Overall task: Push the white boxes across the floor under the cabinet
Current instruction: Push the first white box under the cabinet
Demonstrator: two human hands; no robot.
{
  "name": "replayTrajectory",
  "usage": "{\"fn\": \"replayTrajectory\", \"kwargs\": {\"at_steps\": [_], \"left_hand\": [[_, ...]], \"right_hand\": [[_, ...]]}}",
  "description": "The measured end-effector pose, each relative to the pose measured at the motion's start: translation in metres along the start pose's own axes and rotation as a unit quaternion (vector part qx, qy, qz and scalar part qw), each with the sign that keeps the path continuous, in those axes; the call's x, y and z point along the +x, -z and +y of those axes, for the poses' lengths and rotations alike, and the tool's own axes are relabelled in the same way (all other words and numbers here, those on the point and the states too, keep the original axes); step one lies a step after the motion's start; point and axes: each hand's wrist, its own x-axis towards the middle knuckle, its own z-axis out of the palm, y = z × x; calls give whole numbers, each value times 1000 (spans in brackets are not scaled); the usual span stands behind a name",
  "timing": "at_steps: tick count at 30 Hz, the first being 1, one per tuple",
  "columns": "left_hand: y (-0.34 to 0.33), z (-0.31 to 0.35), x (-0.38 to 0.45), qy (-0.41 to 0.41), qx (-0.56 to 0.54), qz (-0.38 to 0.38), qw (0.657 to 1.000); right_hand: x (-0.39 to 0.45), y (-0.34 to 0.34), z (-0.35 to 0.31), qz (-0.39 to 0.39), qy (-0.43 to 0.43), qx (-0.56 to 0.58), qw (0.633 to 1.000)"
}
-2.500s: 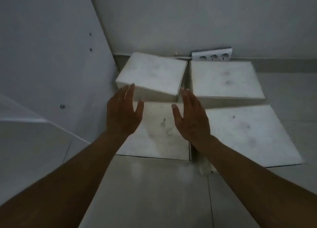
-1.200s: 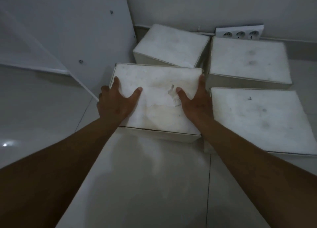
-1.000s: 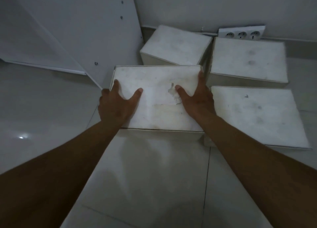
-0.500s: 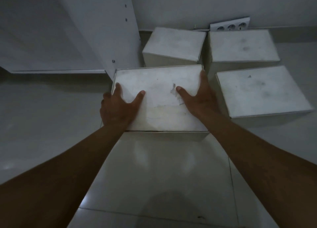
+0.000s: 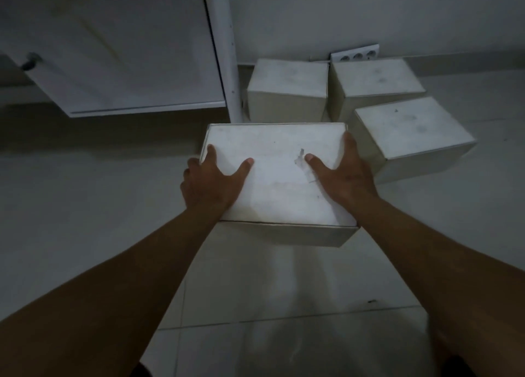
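A white box (image 5: 279,175) sits on the tiled floor in front of me. My left hand (image 5: 211,182) grips its left edge, thumb spread over the lid and fingers down the side. On the opposite edge my right hand (image 5: 342,175) holds it the same way. Behind it stand three more white boxes: one at the back left (image 5: 287,88), one at the back right (image 5: 375,80) and one on the right (image 5: 412,131). The white cabinet (image 5: 122,64) hangs at the upper left with a dark gap beneath it.
The cabinet's side panel (image 5: 224,50) comes down to the floor just left of the back boxes. A white power strip (image 5: 356,55) lies against the wall behind them. A dark knob (image 5: 29,61) sticks out of the cabinet door. Open tiled floor (image 5: 85,206) spreads left.
Both hands came down onto the near box and took its side edges. The box has since slid toward me and away from the other three, and the cabinet front has come into view.
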Motion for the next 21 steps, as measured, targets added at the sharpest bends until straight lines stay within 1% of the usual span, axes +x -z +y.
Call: {"fn": "replayTrajectory", "kwargs": {"at_steps": [5, 8, 11, 16, 21], "left_hand": [[42, -47, -1, -16, -8, 20, 1000], [67, -73, -1, -10, -11, 29, 999], [91, -103, -3, 5, -10, 35, 999], [126, -150, -4, 37, -12, 54, 998], [141, -180, 0, 75, 6, 61, 995]], "right_hand": [[-38, -31, -38, 13, 22, 12, 1000], [-58, -49, -66, 13, 26, 8, 1000], [-76, -68, -93, 1, 22, -3, 1000], [-94, -102, -135, -27, 41, -18, 999], [-92, -135, -152, -56, 65, -15, 996]]}}
